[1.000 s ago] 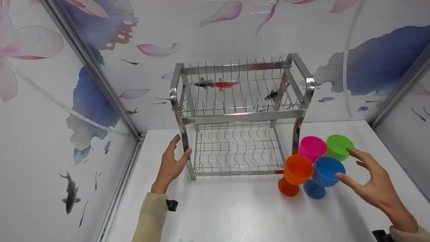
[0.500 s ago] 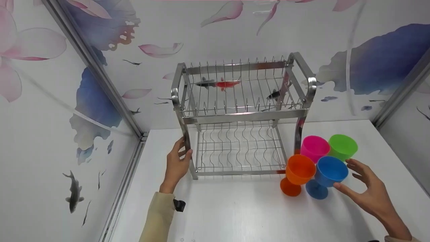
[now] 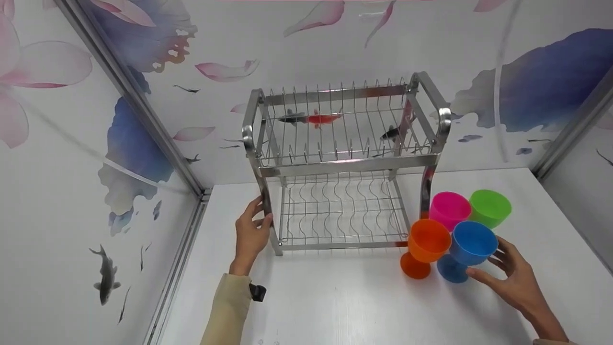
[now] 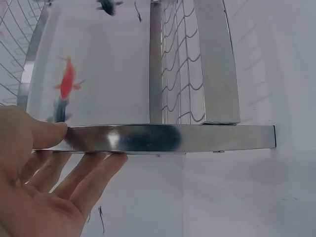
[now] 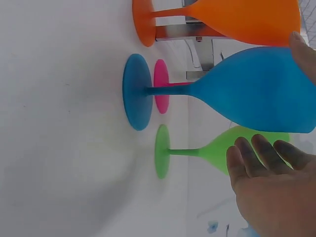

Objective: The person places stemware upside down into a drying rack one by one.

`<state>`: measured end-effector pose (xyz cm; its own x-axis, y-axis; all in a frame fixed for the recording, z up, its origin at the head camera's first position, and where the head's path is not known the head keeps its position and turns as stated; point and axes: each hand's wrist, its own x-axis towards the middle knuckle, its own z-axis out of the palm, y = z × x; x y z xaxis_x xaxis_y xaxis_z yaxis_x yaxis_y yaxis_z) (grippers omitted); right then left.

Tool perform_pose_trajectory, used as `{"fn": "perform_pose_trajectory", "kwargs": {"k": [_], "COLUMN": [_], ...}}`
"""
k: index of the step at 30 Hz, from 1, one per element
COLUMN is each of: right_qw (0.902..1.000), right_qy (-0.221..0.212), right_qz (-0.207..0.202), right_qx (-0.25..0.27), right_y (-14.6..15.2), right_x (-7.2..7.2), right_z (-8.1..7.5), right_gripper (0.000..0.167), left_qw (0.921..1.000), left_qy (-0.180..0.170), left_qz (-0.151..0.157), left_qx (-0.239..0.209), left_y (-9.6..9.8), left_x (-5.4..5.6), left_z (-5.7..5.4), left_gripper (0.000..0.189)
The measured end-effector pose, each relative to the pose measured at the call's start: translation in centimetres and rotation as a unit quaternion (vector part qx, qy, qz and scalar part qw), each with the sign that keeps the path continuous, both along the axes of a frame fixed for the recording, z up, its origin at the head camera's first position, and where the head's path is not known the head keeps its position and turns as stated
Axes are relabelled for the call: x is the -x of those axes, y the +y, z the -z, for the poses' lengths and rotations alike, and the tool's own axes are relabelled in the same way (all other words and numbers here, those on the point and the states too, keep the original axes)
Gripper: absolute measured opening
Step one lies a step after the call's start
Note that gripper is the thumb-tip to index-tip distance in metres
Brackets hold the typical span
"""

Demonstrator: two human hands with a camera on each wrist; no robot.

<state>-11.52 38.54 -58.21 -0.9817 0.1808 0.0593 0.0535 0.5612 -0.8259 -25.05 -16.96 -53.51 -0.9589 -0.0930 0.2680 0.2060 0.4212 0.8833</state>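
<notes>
A two-tier metal dish rack stands on the white table against the back wall. My left hand holds its left front post; in the left wrist view the thumb lies on one side of the post and the fingers on the other. Close to the right side of the blue goblet is my right hand, thumb and fingers spread around the bowl. In the right wrist view the fingers are apart from the blue bowl, while the thumb overlaps its rim. The goblet stands upright on its base.
An orange goblet stands left of the blue one, with a pink goblet and a green goblet behind. All are upright beside the rack's right front post. Patterned wall panels enclose the table.
My left hand has closed in on the rack's post and taken hold of it. My right hand has moved left and lower around the blue goblet. The goblets and rack keep their places.
</notes>
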Motion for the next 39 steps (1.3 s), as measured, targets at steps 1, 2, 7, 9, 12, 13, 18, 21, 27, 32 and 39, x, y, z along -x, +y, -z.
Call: {"fn": "perform_pose_trajectory", "kwargs": {"k": [1, 2, 7, 9, 12, 13, 18, 21, 27, 32, 39], "right_qw": [0.9999, 0.9997, 0.9970, 0.9955, 0.9940, 0.9936, 0.9914, 0.9903, 0.9906, 0.9916, 0.9921], "right_qy": [-0.010, -0.021, -0.063, -0.070, -0.070, -0.068, -0.069, -0.070, -0.058, -0.057, -0.059], "right_qz": [0.000, 0.000, 0.002, 0.001, 0.005, 0.007, 0.014, 0.015, 0.013, 0.018, 0.031], "right_qx": [0.005, 0.011, 0.045, 0.064, 0.084, 0.090, 0.110, 0.119, 0.123, 0.114, 0.106], "right_y": [0.0, -0.1, -0.4, -0.6, -0.8, -0.9, -1.1, -1.0, -1.1, -1.1, -1.1], "right_x": [0.0, 0.1, 0.7, 1.0, 1.4, 1.5, 1.6, 1.7, 1.6, 1.4, 1.3], "right_z": [0.3, 0.5, 1.6, 2.0, 2.4, 2.6, 2.9, 2.9, 2.9, 2.7, 1.7], "right_gripper": [0.108, 0.109, 0.112, 0.113, 0.113, 0.112, 0.109, 0.107, 0.105, 0.107, 0.108], "left_qw": [1.0000, 1.0000, 0.9999, 0.9999, 0.9999, 0.9999, 0.9998, 0.9998, 0.9999, 0.9999, 0.9998], "left_qy": [0.000, 0.000, 0.005, 0.005, 0.007, 0.008, 0.014, 0.017, 0.014, 0.010, 0.018], "left_qz": [0.000, -0.001, -0.004, -0.005, -0.006, -0.008, -0.012, -0.009, -0.010, -0.010, -0.007], "left_qx": [0.000, 0.000, -0.009, -0.013, -0.010, -0.005, 0.007, 0.003, 0.002, 0.002, 0.001], "left_y": [0.0, 0.0, 0.1, 0.1, 0.1, 0.1, 0.2, 0.3, 0.3, 0.2, 0.1], "left_x": [0.0, 0.0, -0.1, -0.1, -0.1, -0.1, 0.0, 0.0, 0.1, -0.1, -0.1], "left_z": [0.0, 0.0, -0.2, -0.3, -0.3, -0.3, -0.2, -0.2, -0.2, -0.2, 0.0], "left_gripper": [0.056, 0.056, 0.055, 0.055, 0.056, 0.056, 0.056, 0.055, 0.054, 0.055, 0.054]}}
